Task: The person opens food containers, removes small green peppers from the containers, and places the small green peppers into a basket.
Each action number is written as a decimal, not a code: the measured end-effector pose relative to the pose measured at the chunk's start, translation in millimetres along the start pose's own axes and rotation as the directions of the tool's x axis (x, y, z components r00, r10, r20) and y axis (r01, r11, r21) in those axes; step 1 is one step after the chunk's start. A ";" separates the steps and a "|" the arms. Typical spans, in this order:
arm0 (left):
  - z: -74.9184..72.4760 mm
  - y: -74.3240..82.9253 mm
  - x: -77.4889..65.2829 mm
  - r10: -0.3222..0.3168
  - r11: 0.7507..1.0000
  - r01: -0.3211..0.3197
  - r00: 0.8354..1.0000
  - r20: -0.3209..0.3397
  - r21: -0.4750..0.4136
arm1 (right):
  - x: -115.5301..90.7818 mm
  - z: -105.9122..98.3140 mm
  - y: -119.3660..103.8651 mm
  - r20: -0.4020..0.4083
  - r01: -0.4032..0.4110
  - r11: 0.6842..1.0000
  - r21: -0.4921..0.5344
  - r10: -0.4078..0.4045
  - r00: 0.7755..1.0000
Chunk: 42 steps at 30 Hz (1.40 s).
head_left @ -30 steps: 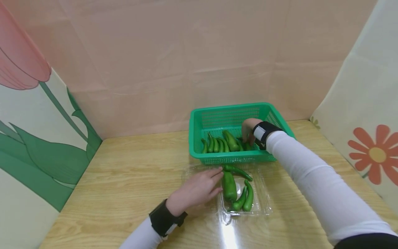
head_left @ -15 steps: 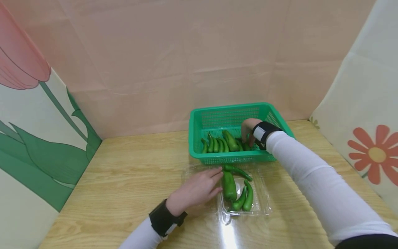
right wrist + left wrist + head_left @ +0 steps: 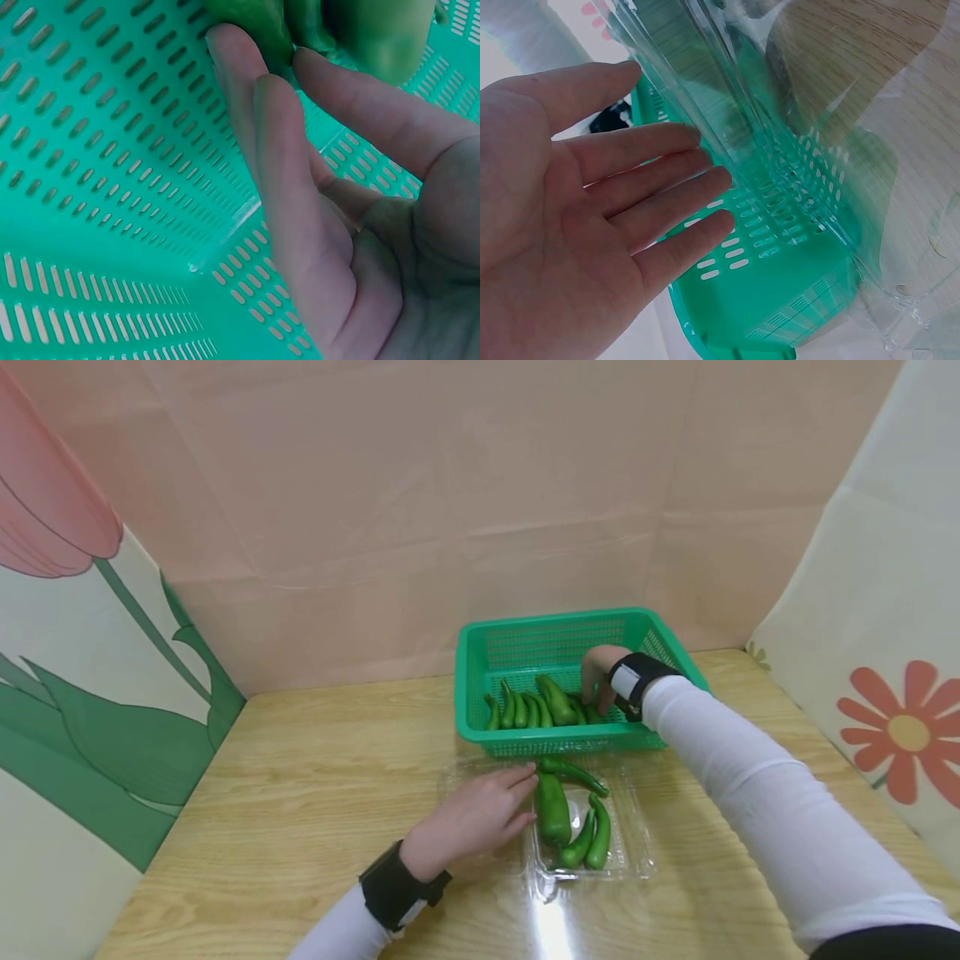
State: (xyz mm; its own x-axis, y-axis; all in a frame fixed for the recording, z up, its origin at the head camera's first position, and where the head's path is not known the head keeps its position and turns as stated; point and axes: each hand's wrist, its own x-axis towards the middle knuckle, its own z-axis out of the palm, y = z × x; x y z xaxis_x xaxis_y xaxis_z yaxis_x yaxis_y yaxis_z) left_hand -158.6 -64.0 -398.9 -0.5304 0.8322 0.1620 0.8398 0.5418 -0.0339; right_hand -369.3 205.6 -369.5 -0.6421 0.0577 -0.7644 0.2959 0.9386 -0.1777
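My right hand (image 3: 602,670) reaches down into the green plastic basket (image 3: 551,737). In the right wrist view, its thumb and forefinger pinch the end of a green pepper (image 3: 255,26), beside a larger pale-green pepper (image 3: 382,37). A row of several green peppers (image 3: 521,708) lies along the basket's near side. My left hand (image 3: 480,810), fingers extended, is at the left side of a clear plastic clamshell box (image 3: 626,864). Inside that box are a thick green pepper (image 3: 553,810), a long curved one (image 3: 573,772) and two smaller ones (image 3: 599,833).
The basket stands right behind the clear box, near the back edge of the wooden table (image 3: 322,777). A pinkish sheet (image 3: 360,527) hangs behind it. Printed panels with a tulip (image 3: 60,485) and a red flower (image 3: 909,732) flank the table.
My right fingers have shifted very slightly left at the rightmost pepper in the basket, which moved a little with them. My left hand and the box stay put.
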 end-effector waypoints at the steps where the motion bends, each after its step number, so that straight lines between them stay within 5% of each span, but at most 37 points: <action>1: 0.2 -0.1 0.1 0.000 1.000 0.000 1.000 0.001 -0.001 | -0.3 0.2 -0.1 0.001 0.000 1.000 0.005 -0.001 1.000; 22: 0.8 -0.4 1.0 -0.003 1.000 0.003 1.000 0.007 0.013 | -10.5 2.5 0.1 -0.026 0.017 0.998 0.058 -0.016 1.000; 37: 0.1 -1.8 1.3 0.009 1.000 -0.009 1.000 0.006 0.006 | -38.9 -13.7 17.5 -0.132 0.195 0.981 0.004 -0.193 0.972; 42: -0.9 -1.4 0.8 0.006 1.000 -0.007 1.000 0.011 0.006 | -60.3 -16.8 17.4 -0.199 0.267 0.964 -0.015 -0.264 0.944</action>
State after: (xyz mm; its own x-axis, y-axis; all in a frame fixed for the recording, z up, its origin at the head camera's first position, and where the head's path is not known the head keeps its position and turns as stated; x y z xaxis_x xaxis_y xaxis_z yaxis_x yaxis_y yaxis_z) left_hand -160.2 -64.3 -397.9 -0.5262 0.8369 0.1504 0.8426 0.5370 -0.0406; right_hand -337.3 224.1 -316.1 -0.8250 -0.1258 -0.5509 0.1032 0.9250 -0.3657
